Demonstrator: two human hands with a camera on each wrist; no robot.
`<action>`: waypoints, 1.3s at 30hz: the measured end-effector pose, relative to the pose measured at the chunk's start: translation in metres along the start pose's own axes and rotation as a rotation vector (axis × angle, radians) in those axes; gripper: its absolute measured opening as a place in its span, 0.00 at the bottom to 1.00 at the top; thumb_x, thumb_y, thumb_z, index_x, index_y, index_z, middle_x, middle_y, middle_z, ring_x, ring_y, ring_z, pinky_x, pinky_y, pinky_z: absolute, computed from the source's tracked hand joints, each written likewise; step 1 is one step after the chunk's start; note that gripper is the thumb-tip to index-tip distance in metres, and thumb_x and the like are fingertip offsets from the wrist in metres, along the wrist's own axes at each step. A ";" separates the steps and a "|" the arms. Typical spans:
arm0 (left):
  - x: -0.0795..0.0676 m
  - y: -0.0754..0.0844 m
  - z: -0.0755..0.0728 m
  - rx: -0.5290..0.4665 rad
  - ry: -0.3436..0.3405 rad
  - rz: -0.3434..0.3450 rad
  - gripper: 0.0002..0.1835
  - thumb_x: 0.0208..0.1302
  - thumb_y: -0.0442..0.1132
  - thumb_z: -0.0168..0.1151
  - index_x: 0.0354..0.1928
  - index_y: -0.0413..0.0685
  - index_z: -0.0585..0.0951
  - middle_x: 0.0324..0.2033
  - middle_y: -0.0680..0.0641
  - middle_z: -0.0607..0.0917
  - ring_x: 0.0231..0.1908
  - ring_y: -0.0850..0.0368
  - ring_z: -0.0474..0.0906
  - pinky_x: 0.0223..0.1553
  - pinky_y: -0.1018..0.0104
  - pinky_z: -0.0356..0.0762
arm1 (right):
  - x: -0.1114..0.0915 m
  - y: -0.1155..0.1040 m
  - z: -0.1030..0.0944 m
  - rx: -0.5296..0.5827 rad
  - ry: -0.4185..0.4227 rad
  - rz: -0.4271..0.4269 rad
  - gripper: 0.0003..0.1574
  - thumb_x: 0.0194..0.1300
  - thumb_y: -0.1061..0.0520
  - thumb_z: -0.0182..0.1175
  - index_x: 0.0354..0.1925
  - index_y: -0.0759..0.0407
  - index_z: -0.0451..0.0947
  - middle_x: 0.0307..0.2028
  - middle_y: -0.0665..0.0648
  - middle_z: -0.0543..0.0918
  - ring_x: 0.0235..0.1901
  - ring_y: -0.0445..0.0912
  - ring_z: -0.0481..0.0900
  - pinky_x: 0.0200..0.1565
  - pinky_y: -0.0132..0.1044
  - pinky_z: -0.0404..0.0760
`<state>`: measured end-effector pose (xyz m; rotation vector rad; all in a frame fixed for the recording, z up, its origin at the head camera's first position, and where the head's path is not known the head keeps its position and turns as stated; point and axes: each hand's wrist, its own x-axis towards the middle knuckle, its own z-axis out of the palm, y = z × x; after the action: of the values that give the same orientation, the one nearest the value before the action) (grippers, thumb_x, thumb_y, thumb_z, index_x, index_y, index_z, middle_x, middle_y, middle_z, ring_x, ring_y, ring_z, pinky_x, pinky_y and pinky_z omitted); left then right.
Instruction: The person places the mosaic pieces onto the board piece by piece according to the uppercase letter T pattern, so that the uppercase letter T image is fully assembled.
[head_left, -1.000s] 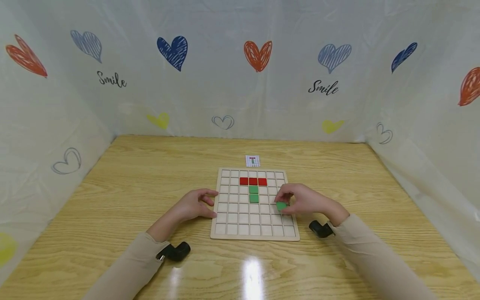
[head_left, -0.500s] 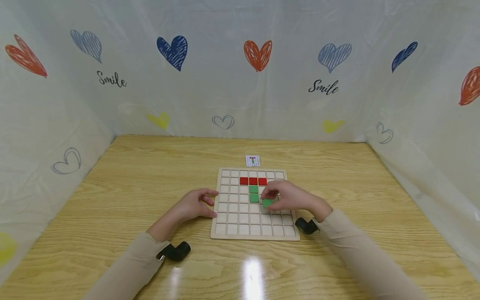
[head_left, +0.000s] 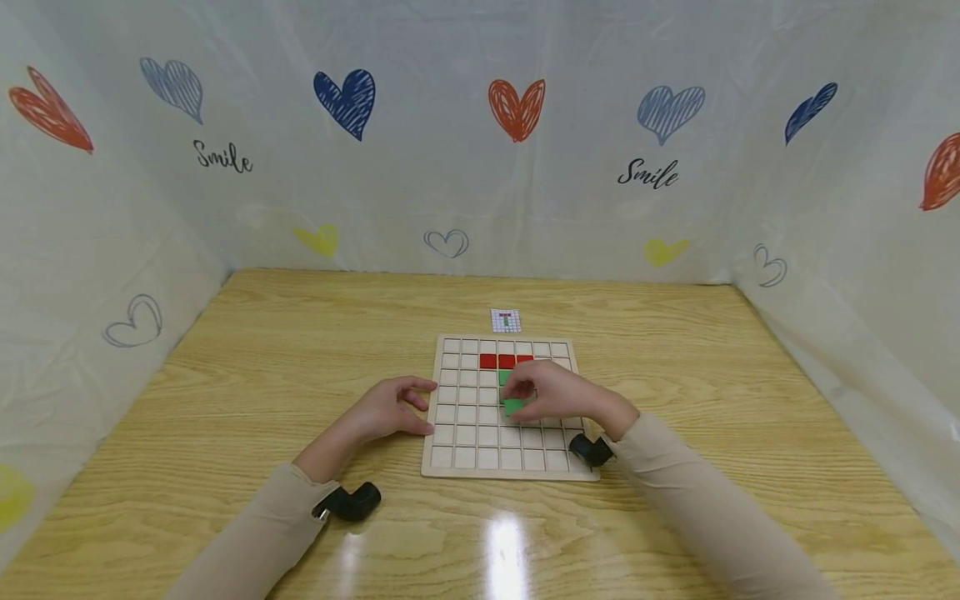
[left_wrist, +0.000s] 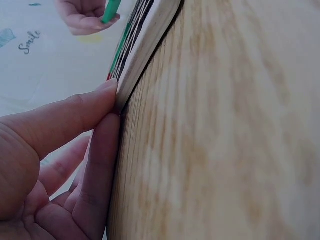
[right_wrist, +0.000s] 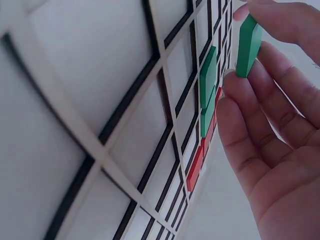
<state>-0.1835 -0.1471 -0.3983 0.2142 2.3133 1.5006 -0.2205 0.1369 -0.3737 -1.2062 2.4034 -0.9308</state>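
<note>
Pinched between the thumb and fingers of my right hand [head_left: 562,393] is a green square tile [right_wrist: 248,46], held just above the grid board [head_left: 466,435] near its middle column. My left hand [head_left: 386,408] rests at the board's left edge, its thumb and a finger touching the rim at separate spots. On the board lie a row of red tiles [head_left: 497,362] and, below their middle, green tiles [right_wrist: 207,80] in a column. The right hand partly covers these in the head view. The left wrist view shows the left thumb [left_wrist: 75,112] against the board's rim [left_wrist: 145,45].
A small printed card [head_left: 506,321] with a red and green T pattern lies behind the board. The wooden table [head_left: 300,333] surrounds it, backed by a white curtain [head_left: 420,183] with hearts. Black wrist cameras, such as the left one [head_left: 354,502], stick out from both sleeves.
My right hand has carried the green tile leftward across the board, from the right side to just below the green column. The left hand has stayed at the rim.
</note>
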 end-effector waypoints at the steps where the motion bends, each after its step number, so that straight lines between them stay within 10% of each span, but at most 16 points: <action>1: 0.000 0.000 0.000 -0.004 0.001 -0.004 0.33 0.45 0.29 0.73 0.57 0.36 0.73 0.34 0.44 0.77 0.25 0.57 0.72 0.29 0.67 0.72 | 0.001 0.000 0.001 0.005 -0.003 0.006 0.12 0.52 0.61 0.70 0.37 0.60 0.81 0.33 0.47 0.78 0.32 0.40 0.74 0.36 0.33 0.75; 39: 0.001 0.001 0.000 0.010 0.012 -0.011 0.33 0.45 0.29 0.74 0.57 0.36 0.74 0.34 0.44 0.76 0.27 0.56 0.72 0.29 0.67 0.72 | 0.011 -0.002 0.009 -0.050 -0.045 0.055 0.13 0.49 0.61 0.72 0.35 0.59 0.82 0.31 0.47 0.77 0.31 0.41 0.73 0.36 0.32 0.74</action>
<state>-0.1845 -0.1465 -0.3981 0.1950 2.3277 1.4889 -0.2212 0.1236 -0.3783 -1.1594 2.4254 -0.8229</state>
